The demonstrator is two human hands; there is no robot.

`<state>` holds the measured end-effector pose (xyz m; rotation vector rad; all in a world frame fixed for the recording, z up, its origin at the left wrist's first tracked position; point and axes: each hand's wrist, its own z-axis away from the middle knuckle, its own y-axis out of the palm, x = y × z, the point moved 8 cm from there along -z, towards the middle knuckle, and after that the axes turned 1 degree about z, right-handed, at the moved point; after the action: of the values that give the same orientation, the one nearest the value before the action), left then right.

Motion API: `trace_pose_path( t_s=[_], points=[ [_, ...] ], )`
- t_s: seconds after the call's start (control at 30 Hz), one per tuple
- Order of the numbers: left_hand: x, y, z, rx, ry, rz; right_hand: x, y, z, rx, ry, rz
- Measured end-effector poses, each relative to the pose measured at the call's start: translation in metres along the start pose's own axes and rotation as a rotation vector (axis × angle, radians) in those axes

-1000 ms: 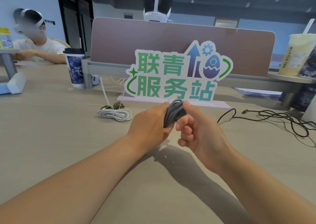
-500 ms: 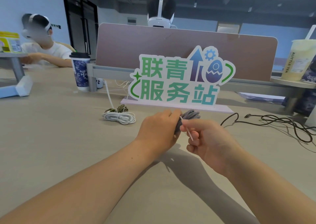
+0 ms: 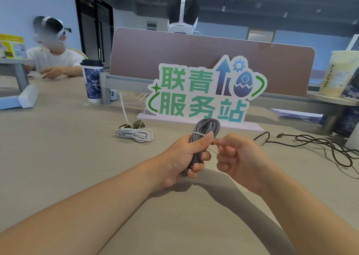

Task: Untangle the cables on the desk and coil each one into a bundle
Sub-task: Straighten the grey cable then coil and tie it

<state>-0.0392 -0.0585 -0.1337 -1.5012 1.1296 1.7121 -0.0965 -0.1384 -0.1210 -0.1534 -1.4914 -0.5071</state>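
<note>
Grey braided cable bundle (image 3: 202, 138): light and springy, so keep your left hand (image 3: 186, 157) wrapped around its middle while your right hand (image 3: 237, 155) pinches the white tie (image 3: 200, 134).

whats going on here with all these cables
A person is bundling cables at a desk. The left hand grips a coiled grey cable, which has a white tie around it, while the right hand pinches the end of that tie beside the coil. A white cable already lies coiled near the sign. A black cable lies loose and tangled on the right, not yet coiled.
</note>
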Motion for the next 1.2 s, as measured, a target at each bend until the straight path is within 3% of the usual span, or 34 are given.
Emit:
trace_pose_path(
  t_s=[0.2,0.3,0.4,0.6,0.83,1.03,1.2],
  points=[
    [-0.007,0.007,0.001,-0.033,-0.073,0.414,0.015,0.006,0.002,0.063,-0.146,-0.266],
    [-0.007,0.006,0.002,-0.007,-0.083,0.535,0.013,0.005,0.000,0.048,-0.207,-0.171],
    [-0.005,0.006,0.001,0.014,-0.093,0.534,0.011,-0.001,-0.001,-0.117,-0.297,0.061],
    [-0.009,0.006,0.000,0.015,-0.102,0.457,0.032,-0.023,0.004,-0.264,-0.382,0.035],
    [-0.006,0.000,0.002,-0.061,-0.087,0.308,0.041,-0.018,0.011,-0.222,-0.445,0.034],
    [-0.007,-0.004,0.002,-0.078,-0.091,0.367,0.045,-0.009,0.023,-0.329,-0.612,0.314],
    [-0.007,-0.006,0.001,-0.062,-0.094,0.406,0.049,-0.003,0.030,-0.318,-0.686,0.401]
  ],
)
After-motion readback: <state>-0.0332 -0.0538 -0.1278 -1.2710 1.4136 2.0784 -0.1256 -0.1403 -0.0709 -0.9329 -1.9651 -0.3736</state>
